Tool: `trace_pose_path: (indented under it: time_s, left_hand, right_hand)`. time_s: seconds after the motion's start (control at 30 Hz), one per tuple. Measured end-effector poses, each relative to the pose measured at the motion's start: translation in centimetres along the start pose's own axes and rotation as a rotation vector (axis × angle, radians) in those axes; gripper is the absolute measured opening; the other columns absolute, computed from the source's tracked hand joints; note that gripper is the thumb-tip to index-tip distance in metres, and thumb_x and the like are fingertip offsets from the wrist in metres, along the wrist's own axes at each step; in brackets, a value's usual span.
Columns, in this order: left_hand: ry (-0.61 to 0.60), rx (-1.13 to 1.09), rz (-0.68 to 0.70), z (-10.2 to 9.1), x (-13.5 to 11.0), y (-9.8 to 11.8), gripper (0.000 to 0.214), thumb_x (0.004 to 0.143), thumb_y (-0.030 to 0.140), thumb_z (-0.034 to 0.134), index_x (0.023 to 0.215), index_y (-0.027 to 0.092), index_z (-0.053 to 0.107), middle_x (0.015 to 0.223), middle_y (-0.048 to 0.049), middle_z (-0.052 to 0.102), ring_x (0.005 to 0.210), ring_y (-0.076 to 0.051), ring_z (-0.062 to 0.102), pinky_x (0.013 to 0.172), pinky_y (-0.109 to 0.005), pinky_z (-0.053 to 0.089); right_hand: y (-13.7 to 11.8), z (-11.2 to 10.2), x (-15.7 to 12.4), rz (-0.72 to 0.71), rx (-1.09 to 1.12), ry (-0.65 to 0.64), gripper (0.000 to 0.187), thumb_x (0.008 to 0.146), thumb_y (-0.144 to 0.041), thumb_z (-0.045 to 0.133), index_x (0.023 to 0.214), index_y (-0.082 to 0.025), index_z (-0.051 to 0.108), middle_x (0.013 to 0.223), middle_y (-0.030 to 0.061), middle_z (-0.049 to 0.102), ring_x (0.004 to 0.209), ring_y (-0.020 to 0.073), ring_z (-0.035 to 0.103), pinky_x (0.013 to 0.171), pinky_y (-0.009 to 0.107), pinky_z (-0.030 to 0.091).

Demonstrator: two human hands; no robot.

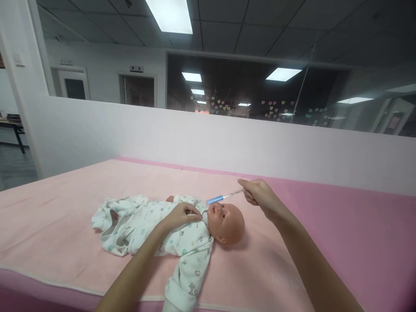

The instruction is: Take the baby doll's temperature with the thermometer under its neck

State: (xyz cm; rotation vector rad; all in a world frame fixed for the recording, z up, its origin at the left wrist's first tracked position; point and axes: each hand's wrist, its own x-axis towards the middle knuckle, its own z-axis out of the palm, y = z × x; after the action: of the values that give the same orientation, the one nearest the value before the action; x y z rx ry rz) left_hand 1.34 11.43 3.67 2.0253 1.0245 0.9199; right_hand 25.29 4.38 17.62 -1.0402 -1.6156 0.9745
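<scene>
A baby doll (227, 222) in a white printed sleepsuit (152, 227) lies on its back on a pink blanket (65, 216), head to the right. My left hand (183, 214) rests on the doll's chest near the collar, fingers pinched on the fabric. My right hand (258, 196) is closed on the end of a thin thermometer (224, 197) with a blue tip. The blue tip hovers just above the doll's mouth and chin.
The blanket covers a wide pink table whose front edge (48, 284) runs along the bottom left. A low white partition wall (227, 138) stands behind it, with glass panes above. A dark desk (11, 125) shows at far left.
</scene>
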Motion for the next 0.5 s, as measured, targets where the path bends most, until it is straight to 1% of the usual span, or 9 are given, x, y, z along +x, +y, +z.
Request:
trace_pose_path:
  time_s: [0.1, 0.17, 0.27, 0.33, 0.4, 0.43, 0.5]
  left_hand:
    - [-0.049, -0.022, 0.003, -0.3, -0.2, 0.3, 0.022, 0.069, 0.034, 0.064, 0.082, 0.019, 0.073, 0.089, -0.0045, 0.07, 0.086, -0.021, 0.06, 0.073, -0.027, 0.044]
    - [-0.069, -0.012, -0.017, -0.5, -0.3, 0.5, 0.022, 0.07, 0.033, 0.062, 0.084, 0.019, 0.073, 0.088, -0.0041, 0.07, 0.085, -0.021, 0.06, 0.072, -0.027, 0.044]
    - [-0.066, 0.014, -0.047, -1.0, -0.5, 0.7, 0.023, 0.072, 0.033, 0.06, 0.085, 0.019, 0.072, 0.086, -0.0039, 0.069, 0.082, -0.021, 0.059, 0.07, -0.027, 0.043]
    - [-0.051, 0.03, -0.061, -1.2, -0.5, 0.7, 0.024, 0.072, 0.035, 0.06, 0.086, 0.02, 0.072, 0.088, -0.0045, 0.068, 0.082, -0.021, 0.058, 0.07, -0.028, 0.042]
    - [-0.046, 0.051, -0.067, -1.3, -0.6, 0.6, 0.025, 0.072, 0.036, 0.059, 0.086, 0.02, 0.071, 0.09, -0.0051, 0.066, 0.081, -0.021, 0.057, 0.07, -0.028, 0.042]
    - [-0.049, 0.06, -0.061, -1.3, -0.6, 0.5, 0.024, 0.072, 0.036, 0.06, 0.086, 0.02, 0.071, 0.091, -0.0052, 0.066, 0.081, -0.021, 0.056, 0.07, -0.028, 0.042]
    - [-0.067, 0.069, -0.029, -1.3, -0.6, 0.4, 0.023, 0.071, 0.033, 0.06, 0.086, 0.019, 0.07, 0.092, -0.0051, 0.065, 0.082, -0.02, 0.055, 0.071, -0.028, 0.042]
  right_hand:
    - [0.0, 0.0, -0.2, -0.027, -0.076, 0.03, 0.049, 0.078, -0.04, 0.053, 0.041, -0.021, 0.026, 0.037, -0.0085, 0.022, 0.037, 0.0037, 0.017, 0.039, 0.022, 0.016]
    - [0.4, 0.5, -0.3, -0.043, -0.131, -0.005, 0.05, 0.079, -0.041, 0.051, 0.04, -0.021, 0.027, 0.037, -0.0079, 0.023, 0.037, 0.0039, 0.018, 0.039, 0.022, 0.016]
    - [1.2, 1.6, -0.1, -0.037, -0.196, -0.051, 0.051, 0.079, -0.042, 0.049, 0.039, -0.021, 0.026, 0.038, -0.0077, 0.023, 0.037, 0.0041, 0.019, 0.04, 0.022, 0.016]
    - [1.6, 2.2, -0.1, -0.041, -0.212, 0.009, 0.051, 0.079, -0.043, 0.049, 0.04, -0.021, 0.024, 0.038, -0.0076, 0.021, 0.037, 0.0043, 0.019, 0.04, 0.022, 0.017]
    - [2.0, 2.5, -0.7, -0.065, -0.242, 0.086, 0.051, 0.08, -0.044, 0.047, 0.04, -0.021, 0.025, 0.039, -0.0068, 0.023, 0.038, 0.0052, 0.022, 0.04, 0.023, 0.019]
    - [2.3, 2.7, -1.4, -0.089, -0.277, 0.14, 0.051, 0.081, -0.045, 0.046, 0.041, -0.022, 0.025, 0.039, -0.0063, 0.024, 0.039, 0.0058, 0.023, 0.041, 0.023, 0.02]
    - [3.4, 3.0, -3.2, -0.168, -0.416, 0.295, 0.051, 0.082, -0.045, 0.045, 0.042, -0.021, 0.025, 0.041, -0.0059, 0.022, 0.04, 0.0064, 0.023, 0.041, 0.023, 0.02]
